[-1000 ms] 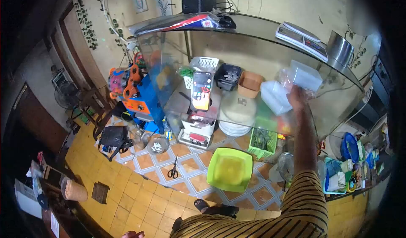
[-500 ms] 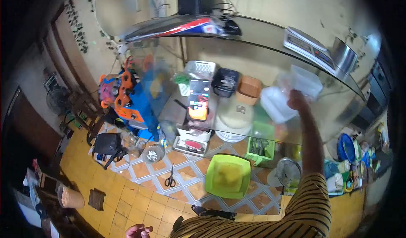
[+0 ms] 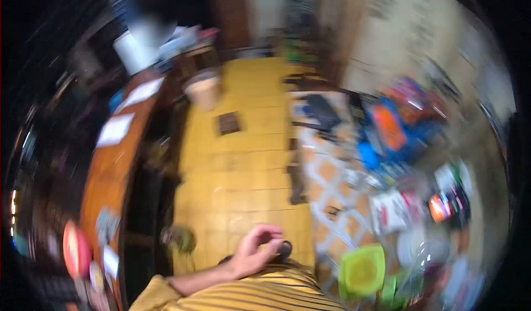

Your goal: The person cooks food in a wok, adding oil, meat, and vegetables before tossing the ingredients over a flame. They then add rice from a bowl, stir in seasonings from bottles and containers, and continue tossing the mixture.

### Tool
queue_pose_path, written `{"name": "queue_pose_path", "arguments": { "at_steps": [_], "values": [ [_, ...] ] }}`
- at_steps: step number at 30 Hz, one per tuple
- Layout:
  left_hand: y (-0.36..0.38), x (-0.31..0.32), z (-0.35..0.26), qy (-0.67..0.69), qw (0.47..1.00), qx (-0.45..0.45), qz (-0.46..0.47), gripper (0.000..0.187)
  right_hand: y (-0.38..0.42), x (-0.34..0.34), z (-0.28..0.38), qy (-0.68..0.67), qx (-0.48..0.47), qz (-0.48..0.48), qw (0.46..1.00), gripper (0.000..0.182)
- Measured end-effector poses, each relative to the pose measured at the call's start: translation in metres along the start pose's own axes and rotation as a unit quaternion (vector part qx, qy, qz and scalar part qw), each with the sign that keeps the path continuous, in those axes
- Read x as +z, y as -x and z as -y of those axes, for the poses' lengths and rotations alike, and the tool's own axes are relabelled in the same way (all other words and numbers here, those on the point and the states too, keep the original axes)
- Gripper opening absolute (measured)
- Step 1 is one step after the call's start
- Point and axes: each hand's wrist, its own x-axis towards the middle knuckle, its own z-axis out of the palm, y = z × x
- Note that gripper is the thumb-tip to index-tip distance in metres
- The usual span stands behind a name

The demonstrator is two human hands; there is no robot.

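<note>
Yellow shirt (image 3: pixel 265 294) w/ dark thin stripes, short sleeve; left grip (image 3: pixel 255 253) bare.

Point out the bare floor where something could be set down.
Free: the yellow tiled floor between the wooden counter and the patterned tiles, ahead of the left hand. Crowded: the right side around the green tub, though blur hides details.

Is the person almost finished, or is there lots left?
Hard to tell, the picture is very blurred. Nothing looks finished. In hand: nothing that shows; the left hand is curled loosely in front of the striped shirt, with no object visible in it. The right hand is out of view. Left over: the green tub sits on the patterned floor, and the colourful clutter beside it lies spread about.
</note>
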Motion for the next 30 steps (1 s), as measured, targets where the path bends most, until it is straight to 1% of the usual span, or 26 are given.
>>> {"name": "queue_pose_path", "arguments": {
  "at_steps": [1,2,3,4,5,6,7,8,9,11,13,15,17,19,20,21,23,25,27,29,30],
  "values": [
    [0.011,-0.014,-0.005,0.000,1.000,0.008,-0.004,0.023,-0.034,0.048,-0.068,0.036,-0.007,-0.007,0.999,0.037],
    [0.024,-0.028,-0.012,-0.016,0.999,0.015,-0.033,0.023,-0.043,0.133,-0.122,0.072,-0.021,-0.018,0.997,0.035],
    [0.040,-0.048,-0.018,-0.031,0.998,0.021,-0.050,0.024,-0.060,0.214,-0.149,0.064,0.110,0.081,0.989,0.025],
    [0.062,-0.074,-0.024,-0.034,0.994,0.032,-0.097,0.024,-0.076,0.252,-0.197,0.095,0.164,0.092,0.978,0.020],
    [0.083,-0.093,-0.028,-0.046,0.990,0.035,-0.128,0.026,-0.088,0.286,-0.253,0.131,0.213,0.097,0.963,0.017],
    [0.101,-0.111,-0.032,-0.054,0.987,0.038,-0.147,0.028,-0.087,0.332,-0.282,0.137,0.233,0.145,0.952,0.015],
    [0.125,-0.132,-0.033,-0.046,0.977,0.041,-0.204,0.026,-0.082,0.386,-0.304,0.143,0.249,0.187,0.939,0.014],
    [0.150,-0.154,-0.031,-0.053,0.961,0.056,-0.265,0.025,-0.076,0.429,-0.326,0.122,0.274,0.242,0.923,0.018],
    [0.175,-0.177,-0.027,-0.058,0.942,0.067,-0.324,0.024,-0.067,0.470,-0.348,0.102,0.300,0.294,0.902,0.023],
    [0.227,-0.222,-0.007,-0.040,0.899,0.064,-0.432,0.024,-0.035,0.553,-0.391,0.119,0.315,0.337,0.879,0.016],
    [0.281,-0.266,0.024,-0.078,0.852,0.050,-0.516,0.023,-0.001,0.631,-0.437,0.113,0.336,0.390,0.850,0.021],
    [0.331,-0.290,0.033,-0.104,0.787,-0.041,-0.606,0.022,0.033,0.706,-0.476,0.130,0.347,0.448,0.814,0.024],
    [0.382,-0.302,0.062,-0.049,0.721,-0.032,-0.691,0.022,0.070,0.781,-0.505,0.128,0.344,0.501,0.784,0.022],
    [0.427,-0.301,0.080,0.002,0.673,-0.003,-0.740,0.022,0.100,0.855,-0.538,0.113,0.323,0.533,0.774,0.020],
    [0.441,-0.292,0.071,-0.009,0.640,-0.021,-0.768,0.022,0.113,0.891,-0.550,0.111,0.308,0.537,0.777,0.018],
    [0.453,-0.280,0.065,-0.016,0.603,-0.041,-0.796,0.022,0.123,0.926,-0.562,0.111,0.294,0.543,0.779,0.016],
    [0.482,-0.255,0.092,0.009,0.497,-0.008,-0.868,0.019,0.127,0.994,-0.609,0.116,0.257,0.588,0.758,0.013],
    [0.510,-0.217,0.116,0.013,0.441,-0.003,-0.897,0.016,0.145,1.059,-0.622,0.111,0.230,0.571,0.780,0.011],
    [0.545,-0.157,0.196,0.013,0.408,0.012,-0.913,0.014,0.141,1.107,-0.645,0.144,0.232,0.569,0.776,0.017],
    [0.522,-0.098,0.233,0.168,0.240,-0.052,-0.955,0.010,0.165,1.122,-0.616,0.200,0.059,0.521,0.827,0.025],
    [0.548,-0.072,0.268,0.175,0.230,-0.049,-0.956,0.010,0.153,1.133,-0.651,0.213,0.019,0.512,0.832,0.028]
  ]
}}
